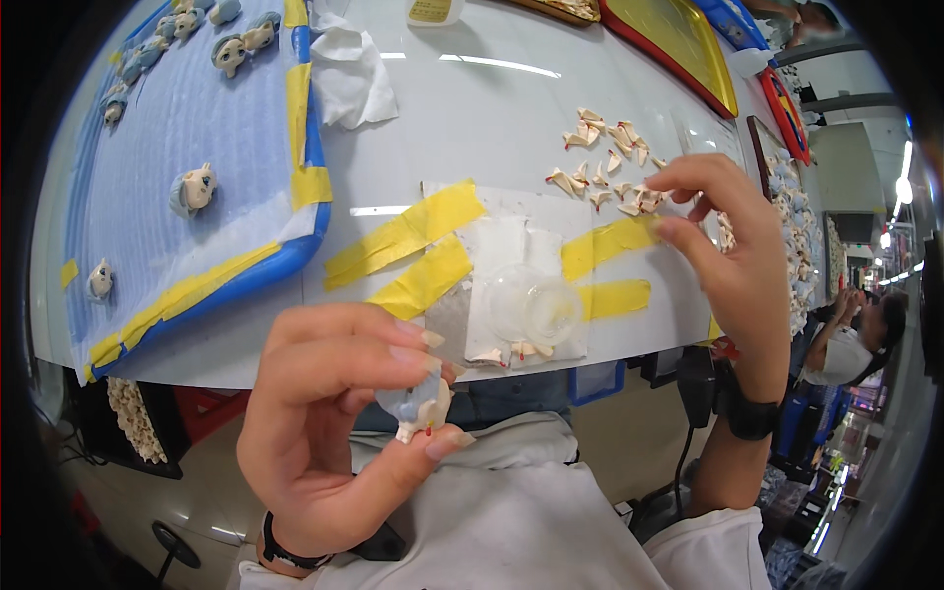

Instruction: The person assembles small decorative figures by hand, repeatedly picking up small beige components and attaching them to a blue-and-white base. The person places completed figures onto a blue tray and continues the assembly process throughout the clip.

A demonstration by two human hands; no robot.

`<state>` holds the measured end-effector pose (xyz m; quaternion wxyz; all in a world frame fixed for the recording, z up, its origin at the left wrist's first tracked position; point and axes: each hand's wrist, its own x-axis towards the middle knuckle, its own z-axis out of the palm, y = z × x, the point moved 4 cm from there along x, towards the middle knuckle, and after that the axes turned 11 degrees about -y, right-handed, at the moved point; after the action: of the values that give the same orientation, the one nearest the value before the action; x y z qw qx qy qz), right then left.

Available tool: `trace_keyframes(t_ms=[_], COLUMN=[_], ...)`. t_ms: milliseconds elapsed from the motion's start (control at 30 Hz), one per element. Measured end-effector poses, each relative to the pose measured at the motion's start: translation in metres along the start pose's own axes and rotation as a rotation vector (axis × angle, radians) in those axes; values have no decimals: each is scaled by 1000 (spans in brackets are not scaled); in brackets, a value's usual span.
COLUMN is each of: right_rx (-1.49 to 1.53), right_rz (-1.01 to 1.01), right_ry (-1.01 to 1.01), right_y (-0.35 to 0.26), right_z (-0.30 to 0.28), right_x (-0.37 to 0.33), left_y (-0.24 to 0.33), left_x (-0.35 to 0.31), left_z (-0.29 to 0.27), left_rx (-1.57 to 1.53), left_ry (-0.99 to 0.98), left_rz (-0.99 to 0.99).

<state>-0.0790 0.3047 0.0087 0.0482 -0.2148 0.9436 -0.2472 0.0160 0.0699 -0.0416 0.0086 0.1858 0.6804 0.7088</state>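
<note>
Left hand [305, 423] pinched a small pale-blue-and-cream doll head [423, 405], while the nearer right hand [726, 221], thumb and fingers parted, nothing visibly gripped, bordered the right edge of scattered, variously angled, red-tipped cream horn-shaped pieces [615, 158].

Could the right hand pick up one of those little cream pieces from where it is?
Probably yes: the right hand is open, right by the little cream pieces on the table, and nothing visible blocks the way.

A crumpled white tissue [352, 81] lies near a yellow-labelled bottle [433, 12]
</note>
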Motion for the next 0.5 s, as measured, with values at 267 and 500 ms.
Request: trace_keyframes(t_ms=[267, 500], right_rx=[-212, 451], right_rz=[-83, 111], right_ry=[-83, 267], right_y=[-5, -7], right_z=[5, -20], right_x=[12, -27], left_y=[5, 3], left_x=[-4, -9], left_z=[0, -5], left_rx=[19, -114], left_ry=[16, 11], left_rz=[-5, -11])
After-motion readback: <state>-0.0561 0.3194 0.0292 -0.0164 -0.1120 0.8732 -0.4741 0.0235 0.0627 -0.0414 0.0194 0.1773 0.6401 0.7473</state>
